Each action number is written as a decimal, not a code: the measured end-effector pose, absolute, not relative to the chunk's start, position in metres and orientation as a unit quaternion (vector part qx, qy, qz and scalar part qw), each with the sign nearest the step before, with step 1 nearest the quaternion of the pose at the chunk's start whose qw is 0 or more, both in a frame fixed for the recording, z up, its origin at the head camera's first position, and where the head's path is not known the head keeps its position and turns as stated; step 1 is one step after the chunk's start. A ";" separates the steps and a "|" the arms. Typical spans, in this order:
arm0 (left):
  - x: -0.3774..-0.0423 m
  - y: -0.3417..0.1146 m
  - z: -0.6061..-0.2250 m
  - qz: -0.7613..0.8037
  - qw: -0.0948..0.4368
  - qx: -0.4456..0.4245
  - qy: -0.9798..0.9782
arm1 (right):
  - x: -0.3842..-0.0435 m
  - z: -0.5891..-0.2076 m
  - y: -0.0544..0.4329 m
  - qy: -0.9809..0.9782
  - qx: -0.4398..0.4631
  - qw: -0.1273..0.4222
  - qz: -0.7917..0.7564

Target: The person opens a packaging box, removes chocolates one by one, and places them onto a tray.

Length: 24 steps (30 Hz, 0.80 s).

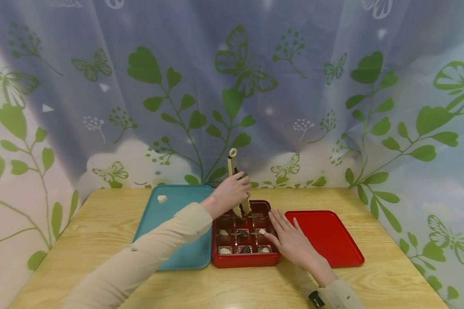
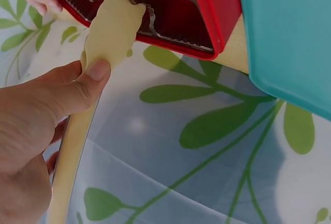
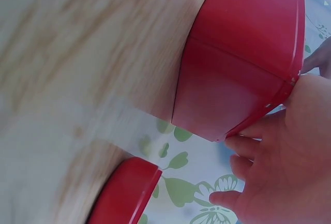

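A patterned curtain [image 1: 313, 25] of green leaves and butterflies fills the upper half of the head camera's frame, behind a wooden table [image 1: 232, 287] spanning the bottom. A teal tray [image 1: 185, 197] lies left of centre. Just beside it, in the lower centre, sits a red box [image 1: 247, 261] fitted with a compartmented insert. A flat red lid [image 1: 328, 240] rests on the table at lower right, near the box.

A person's right hand [image 1: 291, 240], right of centre, rests on the box's right edge, its fingers straight and slightly spread. The left hand [image 1: 232, 193], mid-frame, pinches a pair of pale gold tongs [image 1: 232, 165] between thumb and fingers, the tips hanging over the box's upper row; whether they grip anything cannot be told.

Small pale and dark pieces [image 1: 245, 249] sit in the box's middle and lower rows, and one pale piece [image 1: 162, 198] lies at the tray's upper left.
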<state>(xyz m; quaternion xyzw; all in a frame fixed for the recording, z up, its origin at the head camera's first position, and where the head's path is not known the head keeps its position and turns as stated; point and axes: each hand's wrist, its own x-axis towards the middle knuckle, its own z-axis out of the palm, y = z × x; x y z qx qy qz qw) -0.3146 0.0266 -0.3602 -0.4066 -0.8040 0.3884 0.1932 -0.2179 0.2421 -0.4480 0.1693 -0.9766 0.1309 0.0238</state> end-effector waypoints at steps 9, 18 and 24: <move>-0.315 0.028 -0.366 0.386 0.188 -0.408 -0.806 | -0.218 -0.449 0.242 -0.975 0.172 0.030 0.135; -0.311 -0.014 -0.362 0.271 0.251 -0.385 -0.846 | -0.216 -0.447 0.240 -0.976 0.172 0.031 0.133; -0.302 -0.045 -0.364 0.161 0.258 -0.376 -0.875 | -0.215 -0.447 0.241 -0.975 0.176 0.033 0.131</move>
